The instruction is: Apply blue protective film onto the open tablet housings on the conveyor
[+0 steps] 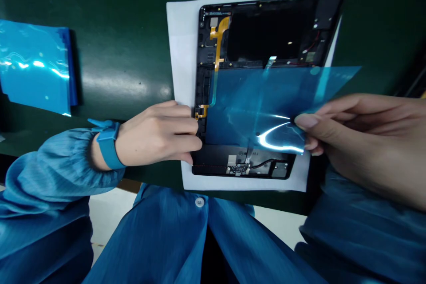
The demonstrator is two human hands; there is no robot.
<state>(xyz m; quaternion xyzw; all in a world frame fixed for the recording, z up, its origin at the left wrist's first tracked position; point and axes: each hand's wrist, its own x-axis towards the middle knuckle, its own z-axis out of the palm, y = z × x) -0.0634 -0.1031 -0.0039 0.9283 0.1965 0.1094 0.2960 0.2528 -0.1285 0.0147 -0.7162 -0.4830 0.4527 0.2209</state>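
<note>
Fingers of right hand (pixel 366 140) clamped on near-right corner of blue film (pixel 239 106), over opened tablet (pixel 262 37); left hand (pixel 159 135) curled at tablet's left edge, grip unclear. Risk: sideways drag could snag orange flex cable (pixel 218 49).

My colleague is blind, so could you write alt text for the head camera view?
A right hand pinches the right edge of a translucent blue film over an opened tablet with exposed electronics, while the left hand touches the tablet's left edge. The tablet lies on white paper on a dark green table, with glossy blue sheets at far left.
</note>
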